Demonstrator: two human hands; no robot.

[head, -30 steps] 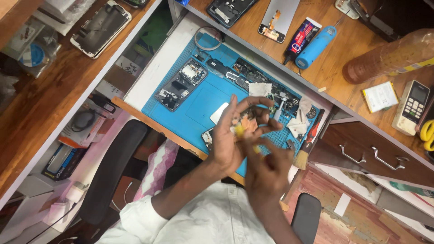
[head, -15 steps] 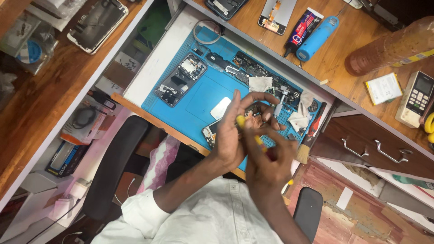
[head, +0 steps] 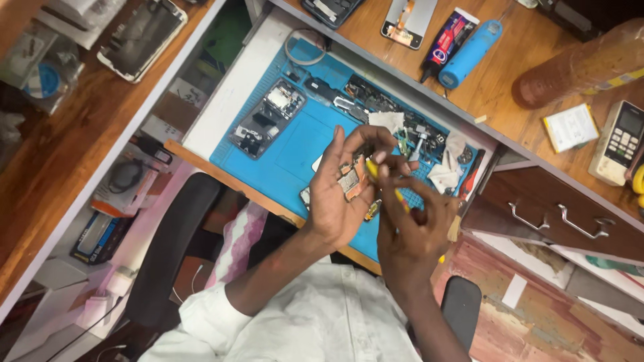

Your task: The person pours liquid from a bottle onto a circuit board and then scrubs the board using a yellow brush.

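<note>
My left hand (head: 339, 194) holds a small phone circuit board (head: 351, 179) pinched between thumb and fingers, above the blue work mat (head: 295, 144). Close beside it, my right hand (head: 412, 231) grips a thin yellow-handled tool (head: 373, 169) whose tip rests against the board. Both hands hover over the mat's near edge. An opened phone body (head: 267, 118) lies on the mat's left part. Small parts and white tissues (head: 388, 121) crowd the mat's far side.
On the wooden desk lie a blue cylindrical tool (head: 469, 53), a glue tube (head: 451, 38), a phone back (head: 408, 20), a brown bottle (head: 577, 67), a remote (head: 620, 142) and a screen panel (head: 141, 37). Drawers (head: 550, 214) stand at right. A black chair arm (head: 168, 248) is below left.
Both hands stay together over the mat; the view has shifted slightly, and the fingers have adjusted around the board and tool.
</note>
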